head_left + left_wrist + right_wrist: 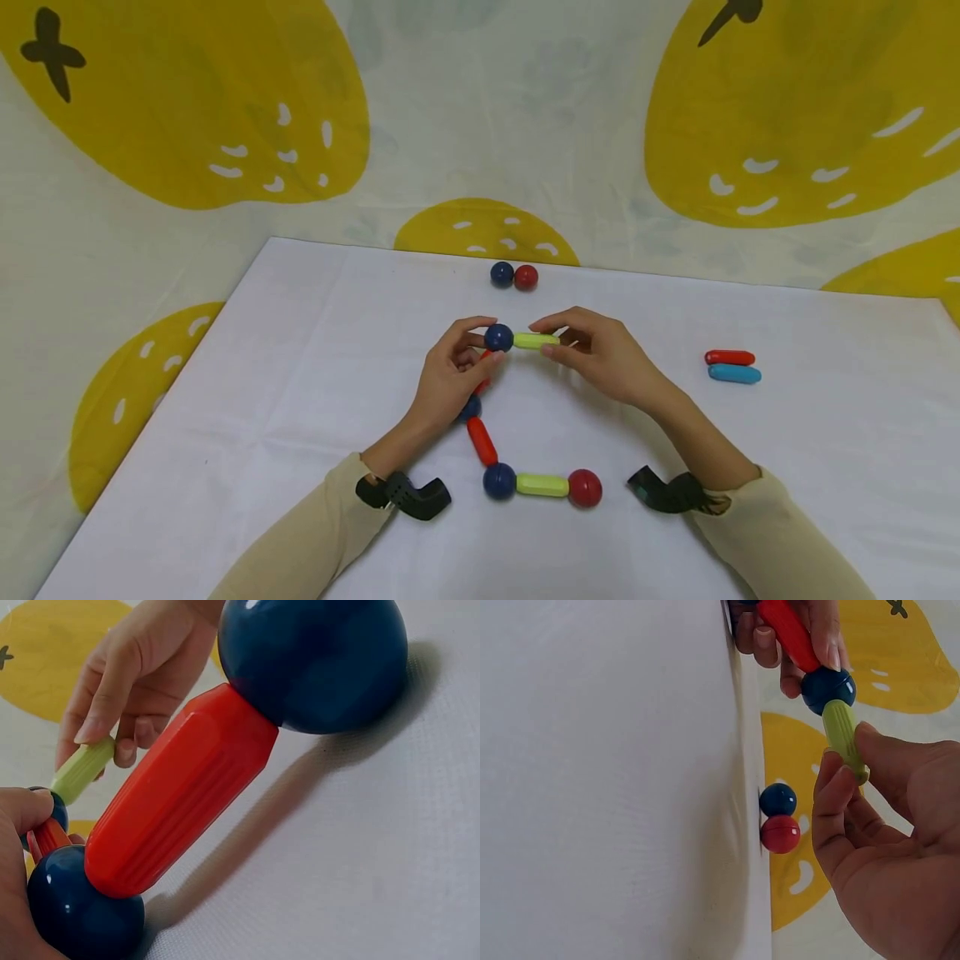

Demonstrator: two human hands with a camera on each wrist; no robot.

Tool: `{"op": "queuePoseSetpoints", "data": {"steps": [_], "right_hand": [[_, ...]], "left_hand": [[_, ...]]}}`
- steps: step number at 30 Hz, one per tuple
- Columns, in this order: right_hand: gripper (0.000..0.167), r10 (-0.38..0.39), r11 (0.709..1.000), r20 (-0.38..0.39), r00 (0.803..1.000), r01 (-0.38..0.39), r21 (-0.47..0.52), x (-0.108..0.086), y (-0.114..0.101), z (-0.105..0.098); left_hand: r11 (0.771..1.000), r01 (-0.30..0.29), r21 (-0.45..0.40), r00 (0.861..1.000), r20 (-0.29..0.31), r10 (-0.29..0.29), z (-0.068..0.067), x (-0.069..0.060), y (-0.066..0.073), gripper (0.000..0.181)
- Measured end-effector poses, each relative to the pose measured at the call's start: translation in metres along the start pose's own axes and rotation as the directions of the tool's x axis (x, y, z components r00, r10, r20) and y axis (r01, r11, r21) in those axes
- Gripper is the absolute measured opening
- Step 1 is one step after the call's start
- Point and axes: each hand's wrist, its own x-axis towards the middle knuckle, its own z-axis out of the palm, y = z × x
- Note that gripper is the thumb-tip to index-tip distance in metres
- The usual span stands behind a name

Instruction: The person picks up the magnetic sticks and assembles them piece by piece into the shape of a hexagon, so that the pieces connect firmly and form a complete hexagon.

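Note:
My left hand (pixel 446 371) pinches a dark blue ball (pixel 498 337) between thumb and fingers, at the far end of a chain of rods and balls. With thumb and fingertips, my right hand (pixel 600 354) holds a yellow-green rod (pixel 841 736) whose end touches that ball. Below the ball runs a red rod (pixel 789 634), partly behind the left hand, down to a second blue ball (pixel 86 904). Another red rod (pixel 184 791) leads on to a third blue ball (pixel 499 482). From there a yellow-green rod (pixel 542 485) reaches a red ball (pixel 585 488).
A loose blue ball (pixel 502 274) and red ball (pixel 527 277) sit side by side near the far edge of the white table (pixel 337 333). To the right lie a red rod (pixel 730 357) and a light blue rod (pixel 735 373). A fruit-patterned cloth hangs behind.

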Motion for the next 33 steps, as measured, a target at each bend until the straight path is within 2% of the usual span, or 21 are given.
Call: {"op": "queuePoseSetpoints", "data": {"steps": [6, 13, 22, 27, 33], "right_hand": [[0.033, -0.017, 1.0, 0.004, 1.0, 0.017, -0.005, 0.003, 0.001, 0.0], [0.032, -0.034, 0.999, 0.001, 0.999, 0.034, -0.027, 0.009, 0.002, 0.0], [0.03, -0.049, 0.998, 0.04, 0.998, 0.051, -0.036, 0.022, -0.006, 0.003], [0.029, -0.074, 0.996, 0.072, 0.995, 0.078, -0.048, 0.031, -0.012, 0.005], [0.029, -0.087, 0.994, 0.094, 0.992, 0.092, -0.054, 0.041, -0.02, 0.006]], "left_hand": [[1.0, 0.008, 0.008, 1.0, 0.003, -0.008, -0.001, 0.0, 0.0, 0.044], [0.998, 0.049, 0.037, 0.999, 0.019, -0.049, -0.002, 0.001, 0.003, 0.043], [0.993, 0.112, -0.04, 0.994, 0.02, -0.111, -0.001, 0.001, 0.006, 0.038], [0.995, 0.082, -0.06, 0.996, -0.019, -0.083, -0.001, 0.001, 0.006, 0.036], [0.999, 0.047, -0.007, 0.994, -0.094, -0.047, -0.001, 0.0, 0.005, 0.032]]}}
